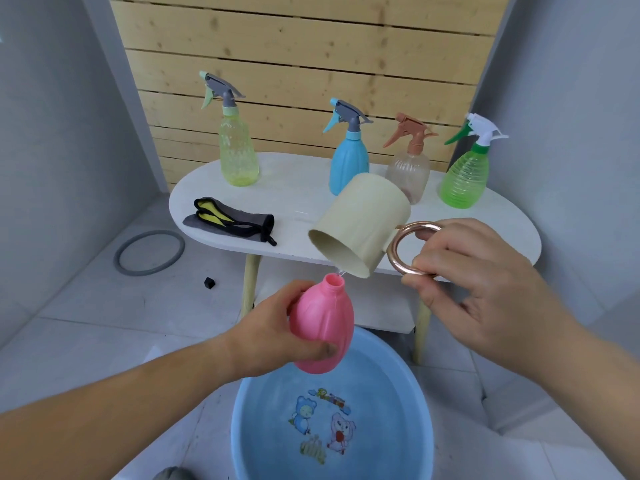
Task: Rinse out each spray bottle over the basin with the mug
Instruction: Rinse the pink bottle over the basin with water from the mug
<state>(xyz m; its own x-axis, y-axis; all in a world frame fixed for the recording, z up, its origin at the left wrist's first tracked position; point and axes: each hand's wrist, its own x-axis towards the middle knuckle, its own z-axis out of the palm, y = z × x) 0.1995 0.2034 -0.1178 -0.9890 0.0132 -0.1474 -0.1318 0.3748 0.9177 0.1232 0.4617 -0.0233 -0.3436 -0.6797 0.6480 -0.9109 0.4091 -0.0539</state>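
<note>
Left fingers: on my left hand (273,327) they are curled round the belly of the pink bottle (323,327), with my thumb pressed across its front.
Right fingers: on my right hand (478,289) they are bent and pinch the ring handle (410,249) of the mug (360,226).
Pink bottle: smooth, opaque plastic, egg-shaped with shallow ribs. Its neck is open and it has no spray head. I hold it roughly upright above the basin (263,393).
Mug: a matte cream cylinder with a glossy copper-coloured ring. It is tipped mouth-down, lip just above the bottle's neck, and a thin clear trickle (341,271) runs between them.
Basin: round, pale blue plastic with cartoon prints on its bottom. It stands on the tiled floor.
Worktop (301,188): a white oval carrying four capped spray bottles, yellow (239,150), blue (348,164), clear (410,171) and green (465,178), and a folded grey cloth (230,220).
</note>
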